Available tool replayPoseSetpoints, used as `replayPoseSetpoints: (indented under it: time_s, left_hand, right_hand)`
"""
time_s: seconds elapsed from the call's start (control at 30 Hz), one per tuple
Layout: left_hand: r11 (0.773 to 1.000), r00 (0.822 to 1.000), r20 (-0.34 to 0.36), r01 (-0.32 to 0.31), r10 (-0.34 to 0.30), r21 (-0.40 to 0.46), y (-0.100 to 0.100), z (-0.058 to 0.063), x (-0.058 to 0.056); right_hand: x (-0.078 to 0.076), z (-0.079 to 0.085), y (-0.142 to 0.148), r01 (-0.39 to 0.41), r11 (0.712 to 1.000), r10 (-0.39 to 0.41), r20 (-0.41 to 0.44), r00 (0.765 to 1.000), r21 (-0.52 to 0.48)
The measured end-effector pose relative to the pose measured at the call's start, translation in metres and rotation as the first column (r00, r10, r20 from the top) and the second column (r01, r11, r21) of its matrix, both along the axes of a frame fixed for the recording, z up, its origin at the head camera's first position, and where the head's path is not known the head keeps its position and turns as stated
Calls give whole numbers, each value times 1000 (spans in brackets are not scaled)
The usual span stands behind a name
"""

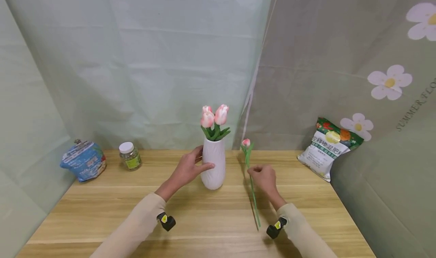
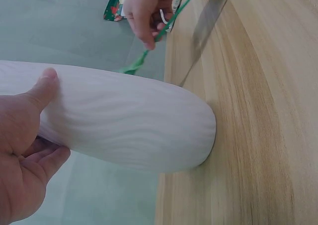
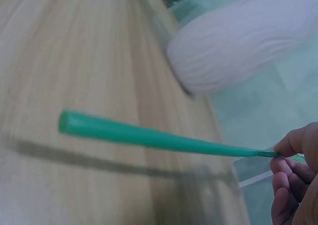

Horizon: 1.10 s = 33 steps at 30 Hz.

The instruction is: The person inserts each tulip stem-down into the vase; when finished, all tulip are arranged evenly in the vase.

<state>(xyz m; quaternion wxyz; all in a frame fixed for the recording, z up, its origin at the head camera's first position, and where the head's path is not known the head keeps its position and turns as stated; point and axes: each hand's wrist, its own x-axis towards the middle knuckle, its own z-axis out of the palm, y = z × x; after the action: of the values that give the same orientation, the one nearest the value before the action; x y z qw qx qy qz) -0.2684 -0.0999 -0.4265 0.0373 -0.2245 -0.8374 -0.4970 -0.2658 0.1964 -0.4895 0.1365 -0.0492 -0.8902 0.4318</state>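
A white ribbed vase point(image 1: 214, 163) stands upright on the wooden table, with several pink-and-white tulips point(image 1: 214, 116) and their green leaves rising from its mouth. My left hand point(image 1: 189, 169) grips the vase from its left side, thumb across the front; in the left wrist view the fingers point(image 2: 52, 163) curl behind it. To the right of the vase, my right hand point(image 1: 263, 178) pinches a single tulip point(image 1: 246, 142) by its green stem point(image 3: 164, 139) between thumb and fingertips. The stem's cut end points toward the table's near side, and its shadow falls on the wood.
At the back left are a blue bag point(image 1: 85, 161) and a clear jar point(image 1: 132, 159) with a white lid. A white-and-green printed bag point(image 1: 328, 148) leans on the cloth wall at the right. Cloth walls point(image 1: 190, 69) enclose the wooden table point(image 1: 204, 227) behind and at the sides.
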Motion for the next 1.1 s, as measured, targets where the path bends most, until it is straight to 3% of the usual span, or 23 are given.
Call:
replayPoseSetpoints:
  time_s: [0.47, 0.77, 1.1]
  left_hand:
    - [1000, 1000, -9, 4, -4, 0, 0, 1, 1]
    - [1000, 1000, -7, 3, -3, -8, 0, -1, -1]
    - [1000, 1000, -19, 12, -12, 1, 1, 0, 0]
  right_hand:
    - [4, 29, 6, -11, 998, 4, -104, 995, -67]
    - [7, 58, 8, -33, 988, 12, -135, 991, -154]
    - [7, 82, 10, -107, 949, 42, -216, 976, -297]
